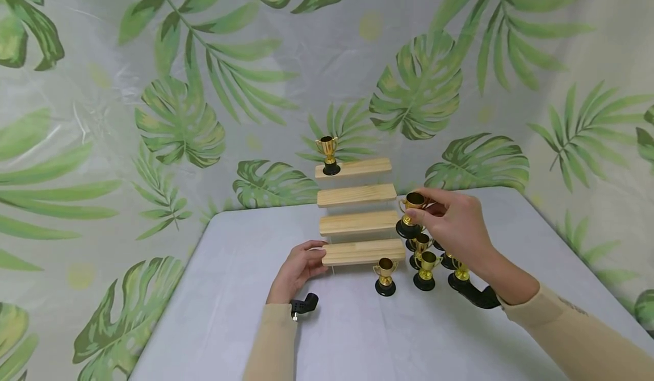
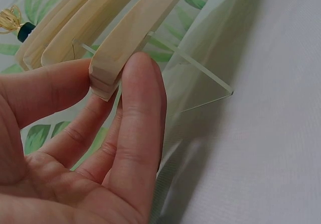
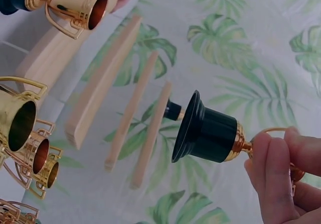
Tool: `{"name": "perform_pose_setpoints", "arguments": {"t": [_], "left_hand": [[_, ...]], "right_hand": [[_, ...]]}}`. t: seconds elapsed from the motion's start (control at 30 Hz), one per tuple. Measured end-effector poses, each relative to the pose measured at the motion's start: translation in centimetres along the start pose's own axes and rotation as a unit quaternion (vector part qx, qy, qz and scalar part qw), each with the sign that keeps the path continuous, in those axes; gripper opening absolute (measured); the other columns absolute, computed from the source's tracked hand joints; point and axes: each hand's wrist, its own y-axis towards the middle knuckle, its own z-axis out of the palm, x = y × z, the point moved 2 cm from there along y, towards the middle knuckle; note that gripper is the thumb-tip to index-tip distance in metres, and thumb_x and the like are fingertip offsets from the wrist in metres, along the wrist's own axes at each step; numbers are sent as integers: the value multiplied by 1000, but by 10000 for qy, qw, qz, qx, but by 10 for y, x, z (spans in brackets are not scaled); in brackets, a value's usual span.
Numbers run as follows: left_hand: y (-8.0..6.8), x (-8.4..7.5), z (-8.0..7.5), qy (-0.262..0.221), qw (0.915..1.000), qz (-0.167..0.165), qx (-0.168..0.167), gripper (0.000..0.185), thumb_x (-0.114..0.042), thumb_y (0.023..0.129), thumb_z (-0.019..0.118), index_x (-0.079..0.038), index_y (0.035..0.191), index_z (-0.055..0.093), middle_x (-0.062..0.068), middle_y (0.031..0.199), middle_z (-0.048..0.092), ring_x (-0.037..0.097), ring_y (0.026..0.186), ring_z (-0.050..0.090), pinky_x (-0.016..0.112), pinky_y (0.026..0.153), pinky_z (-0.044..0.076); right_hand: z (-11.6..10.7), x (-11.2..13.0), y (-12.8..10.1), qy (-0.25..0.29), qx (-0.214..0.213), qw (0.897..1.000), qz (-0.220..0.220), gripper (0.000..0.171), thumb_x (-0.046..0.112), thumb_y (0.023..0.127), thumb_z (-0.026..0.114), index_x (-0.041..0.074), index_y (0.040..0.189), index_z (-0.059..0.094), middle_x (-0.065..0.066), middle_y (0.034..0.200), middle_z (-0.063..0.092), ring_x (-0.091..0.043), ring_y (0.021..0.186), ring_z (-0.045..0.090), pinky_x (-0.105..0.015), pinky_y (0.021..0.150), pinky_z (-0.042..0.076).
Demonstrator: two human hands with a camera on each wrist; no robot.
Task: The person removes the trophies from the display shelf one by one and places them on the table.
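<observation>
A wooden step rack with several pale boards stands on the table. My left hand (image 1: 298, 266) pinches the left end of its lowest board (image 1: 364, 252) between thumb and fingers, closely seen in the left wrist view (image 2: 120, 43). Up in the air to the right of the rack, my right hand (image 1: 462, 225) grips a small gold trophy cup (image 1: 409, 229) by its upper part. Its black base (image 3: 208, 133) points towards the boards in the right wrist view. Another trophy (image 1: 330, 155) stands at the left end of the top board.
One trophy (image 1: 385, 277) stands in front of the lowest board. Several more, among them a gold trophy (image 1: 426, 270), cluster right of the rack below my right hand, some partly hidden. Behind the white table (image 1: 357, 335) hangs a leaf-print cloth (image 1: 327, 74).
</observation>
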Motion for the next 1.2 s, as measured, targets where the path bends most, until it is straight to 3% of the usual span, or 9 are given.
{"name": "perform_pose_setpoints", "arguments": {"t": [0.17,0.37,0.53,0.73,0.97,1.2], "left_hand": [[2,0,-1,2,10000,-42,3,39,-2,90,68,2,128,59,15,107,68,21,85,69,34,70,59],[2,-1,-1,9,10000,-20,2,39,-3,90,68,2,128,60,16,109,68,22,87,70,34,71,59],[0,-2,0,-2,10000,-30,-25,38,-4,91,69,1,128,60,17,112,68,22,88,70,35,71,59],[0,-1,0,0,10000,-66,-56,39,-4,91,69,0,128,61,17,113,67,22,88,70,35,72,59],[1,0,-1,1,10000,-32,-14,40,-5,91,69,0,129,60,17,111,67,21,86,69,34,71,59],[-1,0,-1,-22,10000,-24,32,42,-5,91,70,1,131,59,16,112,66,21,86,69,33,72,59]], "right_hand": [[-2,3,-12,44,-134,9997,-200,39,17,82,86,10,118,75,0,85,74,-8,65,66,-21,49,49],[1,2,-25,278,-117,9995,-90,35,12,79,87,13,112,77,2,85,74,-8,64,67,-20,48,49],[5,-1,-34,96,-123,9998,-125,36,10,78,88,11,112,76,2,86,73,-7,64,65,-19,51,49],[11,-7,-48,52,-55,10000,52,40,10,77,88,6,115,75,0,82,73,-7,62,64,-19,52,50],[18,-15,-59,18,43,9999,113,38,13,78,88,9,114,75,5,78,70,-6,61,63,-19,52,49],[28,-25,-72,39,123,9992,375,40,11,76,89,9,114,75,3,79,71,-5,62,64,-22,50,50]]}}
